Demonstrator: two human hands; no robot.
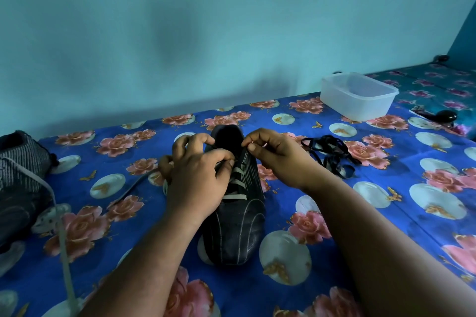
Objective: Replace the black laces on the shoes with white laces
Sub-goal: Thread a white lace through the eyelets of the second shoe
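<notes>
A black shoe lies in the middle of the bed, toe toward me, with a white lace crossed through its lower eyelets. My left hand pinches the white lace at the shoe's upper left eyelets. My right hand pinches something small at the upper right edge of the shoe's opening. A heap of black laces lies to the right of the shoe. A second dark shoe sits at the far left, with a white lace trailing from it toward me.
The bed is covered by a blue floral sheet. A translucent plastic tub stands at the back right near the wall. A small dark object lies further right. A teal wall runs along the far edge.
</notes>
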